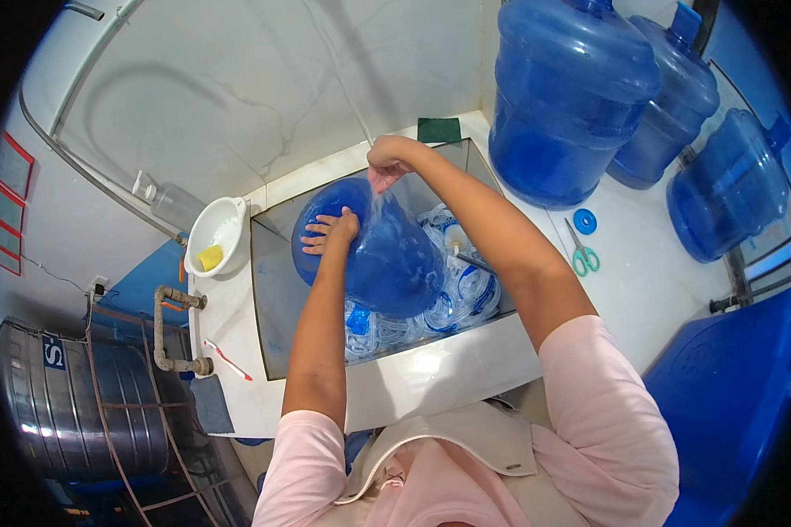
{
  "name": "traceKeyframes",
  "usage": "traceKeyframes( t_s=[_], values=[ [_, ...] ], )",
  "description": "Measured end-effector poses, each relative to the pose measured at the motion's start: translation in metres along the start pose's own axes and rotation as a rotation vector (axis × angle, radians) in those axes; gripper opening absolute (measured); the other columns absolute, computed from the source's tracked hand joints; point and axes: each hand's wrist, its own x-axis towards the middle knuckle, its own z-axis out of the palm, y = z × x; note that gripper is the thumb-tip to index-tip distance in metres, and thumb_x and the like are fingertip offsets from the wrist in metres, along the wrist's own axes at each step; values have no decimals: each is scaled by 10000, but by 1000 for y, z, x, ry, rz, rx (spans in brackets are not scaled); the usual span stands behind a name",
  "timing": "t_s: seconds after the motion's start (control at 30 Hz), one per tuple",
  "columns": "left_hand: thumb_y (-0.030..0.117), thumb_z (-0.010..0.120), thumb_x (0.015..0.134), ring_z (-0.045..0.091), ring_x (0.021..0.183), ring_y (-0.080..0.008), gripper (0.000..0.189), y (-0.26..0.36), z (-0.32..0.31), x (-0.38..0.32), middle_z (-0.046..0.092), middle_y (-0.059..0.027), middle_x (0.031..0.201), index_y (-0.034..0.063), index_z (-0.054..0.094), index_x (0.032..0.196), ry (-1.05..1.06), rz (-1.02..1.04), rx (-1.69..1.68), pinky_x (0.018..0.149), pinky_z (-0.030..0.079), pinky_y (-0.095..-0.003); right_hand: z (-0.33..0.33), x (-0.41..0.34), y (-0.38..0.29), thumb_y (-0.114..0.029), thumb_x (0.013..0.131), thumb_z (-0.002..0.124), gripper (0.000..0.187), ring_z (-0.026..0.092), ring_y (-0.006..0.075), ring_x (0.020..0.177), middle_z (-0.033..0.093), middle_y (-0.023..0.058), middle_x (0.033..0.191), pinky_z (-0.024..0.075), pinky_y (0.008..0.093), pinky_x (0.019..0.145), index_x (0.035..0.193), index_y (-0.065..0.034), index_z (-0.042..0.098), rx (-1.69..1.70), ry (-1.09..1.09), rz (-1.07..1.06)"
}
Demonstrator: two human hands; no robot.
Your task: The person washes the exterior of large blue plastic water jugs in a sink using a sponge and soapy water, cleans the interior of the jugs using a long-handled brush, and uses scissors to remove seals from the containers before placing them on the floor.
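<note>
A large blue plastic water jug lies tilted in a grey-walled sink basin. My left hand rests on the jug's side with its fingers spread. Above the jug, my right hand is bent downward at the wrist, and water runs from it onto the plastic. A thin pale line reaches this hand from above; I cannot tell whether it is a tube or a stream. Beneath the jug, clear and blue crumpled plastic fills part of the basin. A dark-handled tool sticks out there, partly behind my right forearm.
Blue jugs stand on the right counter, near scissors and a round blue cap. Left of the basin are a white bowl with a yellow sponge, a pump bottle and a toothbrush. A green pad lies behind.
</note>
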Motion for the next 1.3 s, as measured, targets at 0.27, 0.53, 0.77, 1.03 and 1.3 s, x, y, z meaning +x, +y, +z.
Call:
traceKeyframes(
  t_s=[0.27, 0.53, 0.77, 1.03, 1.3],
  values=[
    [563, 261, 867, -132, 1304, -459, 710, 24, 3, -18, -79, -223, 1449, 183, 36, 1423, -92, 163, 96, 980, -120, -620, -11, -1, -2, 82, 755, 433, 156, 646, 285, 650, 608, 225, 800, 570, 312, 592, 821, 114, 570, 102, 5, -57],
    [578, 278, 872, 48, 1326, -430, 641, -22, -3, -24, 77, -150, 1469, 253, 160, 1412, -137, 1336, 375, 995, 43, -646, -1, -8, -13, 65, 756, 466, 108, 645, 288, 632, 599, 231, 775, 567, 314, 576, 766, 96, 568, 181, 108, -165],
    [609, 447, 799, 417, 1156, -400, 762, -53, -11, -15, 411, -281, 1252, 50, 354, 1309, 305, 307, 114, 947, 329, -494, -2, -7, -4, 50, 763, 423, 140, 644, 295, 588, 597, 212, 711, 549, 335, 499, 781, 95, 554, 111, 122, -178],
    [653, 459, 766, 555, 940, -420, 806, -55, -24, 27, 567, -286, 1000, 13, 387, 1250, 155, 852, 65, 809, 433, -457, 0, -4, -6, 62, 753, 485, 112, 648, 300, 662, 598, 224, 773, 567, 334, 597, 788, 124, 572, 223, 49, -184],
    [682, 393, 772, 459, 1085, -368, 759, -31, -7, 9, 482, -160, 1176, 113, 401, 1273, 364, 641, 224, 912, 316, -486, -3, 0, 0, 72, 750, 447, 141, 643, 287, 598, 610, 226, 733, 556, 343, 543, 761, 84, 587, 136, 84, -196]
  ],
)
